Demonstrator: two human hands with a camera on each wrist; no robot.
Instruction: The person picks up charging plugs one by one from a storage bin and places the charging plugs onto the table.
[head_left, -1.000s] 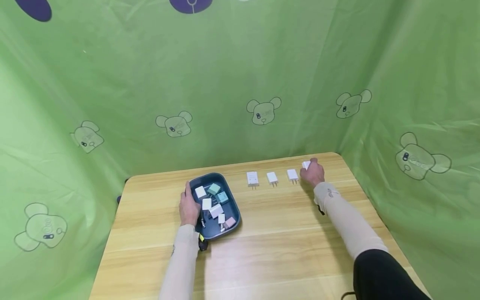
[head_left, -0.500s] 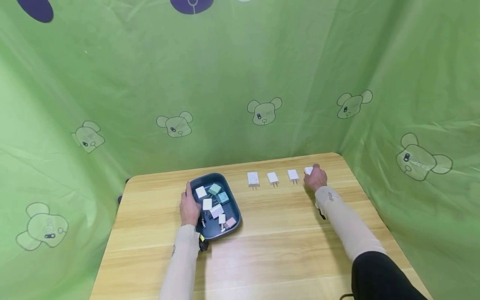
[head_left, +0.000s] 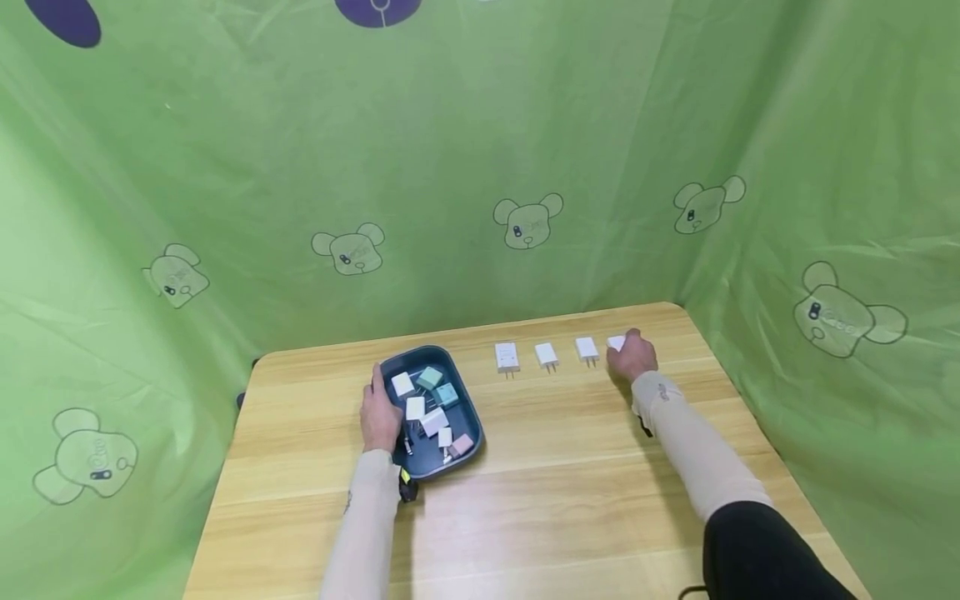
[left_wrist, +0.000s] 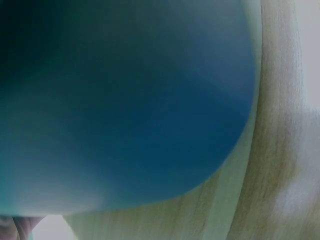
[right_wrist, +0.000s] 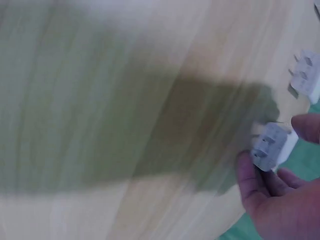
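In the head view my left hand (head_left: pixel 381 418) grips the left side of a dark blue tray (head_left: pixel 426 460), whose blurred outer wall (left_wrist: pixel 135 110) fills most of the left wrist view. Inside the tray lie several plug chargers in white, pale purple, pink (head_left: pixel 461 444), green (head_left: pixel 430 377) and teal (head_left: pixel 446 395). Far right, near the table's back edge, my right hand (head_left: pixel 633 355) pinches a white plug charger (right_wrist: pixel 270 147) between thumb and fingers. The right wrist view shows its printed face and thin prongs; the head view shows only its top corner (head_left: pixel 616 342).
Three white chargers lie in a row between tray and right hand: a larger one (head_left: pixel 507 357), a middle one (head_left: pixel 546 356) and another (head_left: pixel 587 349), prongs toward me. Wooden table (head_left: pixel 540 483) underneath; a green curtain (head_left: pixel 450 150) stands behind and beside it.
My right hand has drawn the white charger slightly back toward me and right, level with the row, and has barely moved in the last half second. The left hand and tray stay put.
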